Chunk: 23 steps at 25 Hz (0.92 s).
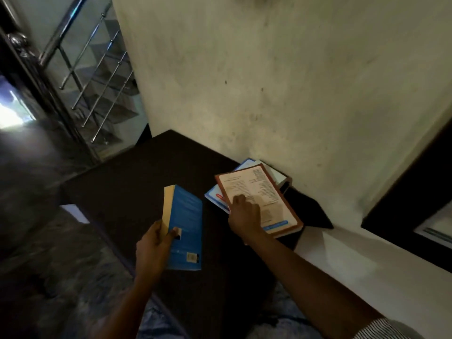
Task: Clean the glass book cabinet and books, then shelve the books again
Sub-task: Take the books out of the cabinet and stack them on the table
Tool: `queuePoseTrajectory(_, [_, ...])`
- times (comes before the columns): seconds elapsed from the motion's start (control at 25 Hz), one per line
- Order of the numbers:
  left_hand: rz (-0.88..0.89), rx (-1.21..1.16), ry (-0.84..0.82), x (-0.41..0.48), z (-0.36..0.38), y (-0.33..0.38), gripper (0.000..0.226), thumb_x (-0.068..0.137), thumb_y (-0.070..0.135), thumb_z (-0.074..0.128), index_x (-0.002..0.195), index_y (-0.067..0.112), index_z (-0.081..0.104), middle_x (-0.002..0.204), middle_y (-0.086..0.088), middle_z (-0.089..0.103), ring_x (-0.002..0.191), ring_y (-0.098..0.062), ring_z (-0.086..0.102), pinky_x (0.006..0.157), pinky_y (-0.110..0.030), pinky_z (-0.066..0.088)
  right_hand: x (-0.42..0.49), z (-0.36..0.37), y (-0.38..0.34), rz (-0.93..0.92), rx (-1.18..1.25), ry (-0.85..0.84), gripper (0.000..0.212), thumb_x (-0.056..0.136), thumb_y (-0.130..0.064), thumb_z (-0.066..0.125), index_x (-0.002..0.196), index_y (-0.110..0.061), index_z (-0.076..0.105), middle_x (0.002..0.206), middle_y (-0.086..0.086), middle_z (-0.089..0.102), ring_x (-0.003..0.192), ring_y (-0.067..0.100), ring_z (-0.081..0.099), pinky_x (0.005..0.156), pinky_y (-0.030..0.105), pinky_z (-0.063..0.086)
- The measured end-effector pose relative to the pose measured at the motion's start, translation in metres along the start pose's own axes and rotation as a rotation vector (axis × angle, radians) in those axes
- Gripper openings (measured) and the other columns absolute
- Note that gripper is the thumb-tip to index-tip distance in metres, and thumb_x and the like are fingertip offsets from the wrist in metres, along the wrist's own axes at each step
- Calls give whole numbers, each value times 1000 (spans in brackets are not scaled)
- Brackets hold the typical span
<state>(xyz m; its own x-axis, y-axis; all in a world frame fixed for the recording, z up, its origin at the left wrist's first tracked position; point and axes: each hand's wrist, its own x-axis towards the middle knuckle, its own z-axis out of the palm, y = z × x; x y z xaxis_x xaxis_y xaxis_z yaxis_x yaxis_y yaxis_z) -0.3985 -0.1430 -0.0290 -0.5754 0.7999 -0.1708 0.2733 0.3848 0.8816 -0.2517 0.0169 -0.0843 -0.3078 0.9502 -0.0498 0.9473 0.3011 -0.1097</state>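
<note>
From the head view, we judge the task midway: the books are out of the cabinet, which we cannot make out here, and none is shelved. No cloth shows, so we cannot say whether they are wiped. Our left hand (pixel 152 243) grasps one blue book (pixel 187 223), thumb on the cover, fingers wrapped round the yellowed page edge. Right of those fingers, our right hand (pixel 244 216) rests on a brown-bordered book (pixel 266 199) at its near-left edge; we cannot tell if it pinches it. That book tops a pile (pixel 215 197) under the fingertips, on the dark table (pixel 117 182) against the wall (pixel 269 81). We count one held book and at least three piled.
</note>
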Motion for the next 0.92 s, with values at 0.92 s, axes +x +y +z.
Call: queuePoseTrajectory(0.92, [155,-123,-346,94,-21,9,19,91,20,54,110,21,51,93,5,61,79,-9,61,62,-26,46,45,29,51,847,1131,186,49,85,-25,65,126,-3,50,125,17,55,113,32,55,92,45,49])
